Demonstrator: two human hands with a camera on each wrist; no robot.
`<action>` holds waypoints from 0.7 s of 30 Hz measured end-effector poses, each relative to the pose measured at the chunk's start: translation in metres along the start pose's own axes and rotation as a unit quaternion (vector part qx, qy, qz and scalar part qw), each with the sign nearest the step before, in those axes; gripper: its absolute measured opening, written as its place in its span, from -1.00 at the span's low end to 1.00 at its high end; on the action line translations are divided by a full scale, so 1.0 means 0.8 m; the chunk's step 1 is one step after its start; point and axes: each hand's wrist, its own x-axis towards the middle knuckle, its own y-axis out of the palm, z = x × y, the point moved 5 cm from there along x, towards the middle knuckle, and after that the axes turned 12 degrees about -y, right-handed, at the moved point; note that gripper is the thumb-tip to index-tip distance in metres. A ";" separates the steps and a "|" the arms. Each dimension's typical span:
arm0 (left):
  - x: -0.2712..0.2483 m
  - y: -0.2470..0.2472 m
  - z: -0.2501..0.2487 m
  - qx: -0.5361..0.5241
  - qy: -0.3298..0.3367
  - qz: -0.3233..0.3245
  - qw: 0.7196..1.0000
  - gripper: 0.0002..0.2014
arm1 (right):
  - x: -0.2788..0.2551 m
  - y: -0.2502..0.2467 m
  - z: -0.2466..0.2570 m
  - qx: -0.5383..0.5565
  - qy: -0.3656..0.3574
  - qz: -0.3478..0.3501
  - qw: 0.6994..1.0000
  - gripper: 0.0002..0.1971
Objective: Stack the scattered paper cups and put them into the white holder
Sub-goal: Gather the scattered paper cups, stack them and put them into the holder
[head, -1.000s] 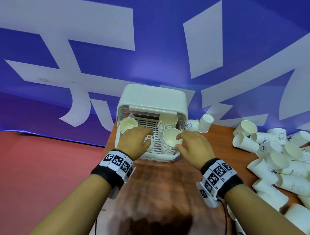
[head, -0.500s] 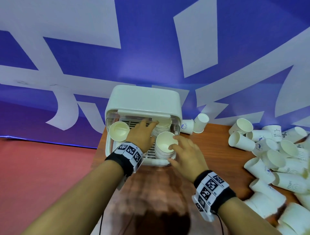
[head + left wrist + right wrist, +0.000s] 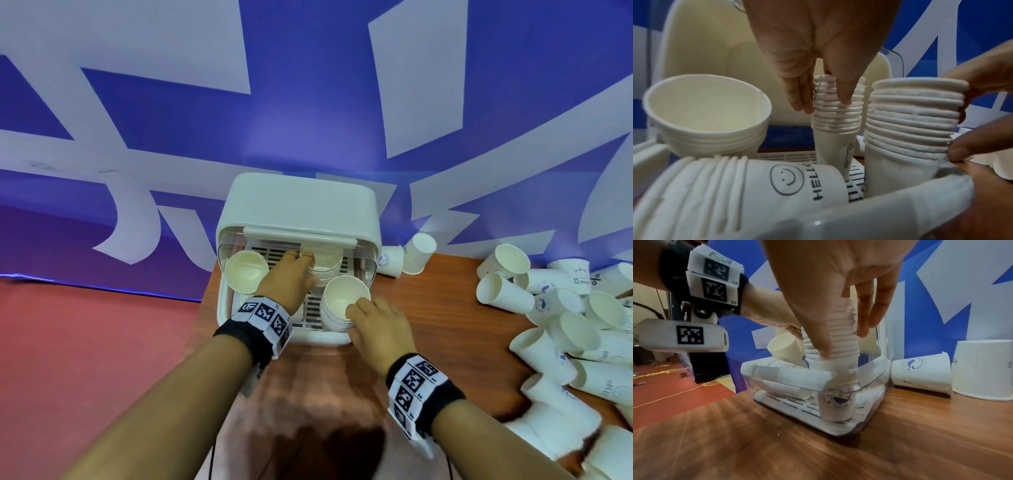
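The white holder point(image 3: 297, 205) stands open at the table's back left with cup stacks on its slatted tray. My left hand point(image 3: 305, 261) reaches deep inside, its thumb and fingers pinching the rims of the rear cup stack point(image 3: 836, 120). My right hand point(image 3: 356, 308) grips the front cup stack point(image 3: 840, 340), which stands upright at the tray's front right; thumb and fingers wrap its rims. A tilted stack point(image 3: 246, 274) leans at the tray's left. Another stack with a smiley print point(image 3: 760, 185) lies on its side at the front.
Many loose paper cups point(image 3: 555, 308) lie scattered on the wooden table point(image 3: 431, 325) at the right. Two more cups point(image 3: 407, 257) sit next to the holder's right side. A blue banner wall rises behind. The table's left edge runs beside the holder, above red floor.
My left hand has moved from the tray's front deeper into the holder and taken the rear stack. My right hand stays on the front stack.
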 end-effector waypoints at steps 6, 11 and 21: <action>0.002 -0.017 0.015 -0.008 -0.007 -0.037 0.999 -0.75 | 0.025 -0.012 -0.004 -0.019 0.017 0.010 1.000 -0.61; 0.011 -0.022 0.013 0.003 -0.018 -0.043 0.999 -0.69 | 0.055 -0.012 -0.012 -0.014 0.052 0.050 0.997 -0.58; 0.029 -0.007 0.008 -0.033 -0.069 -0.030 0.997 -0.80 | 0.074 -0.003 -0.022 0.096 0.137 0.111 0.980 -0.60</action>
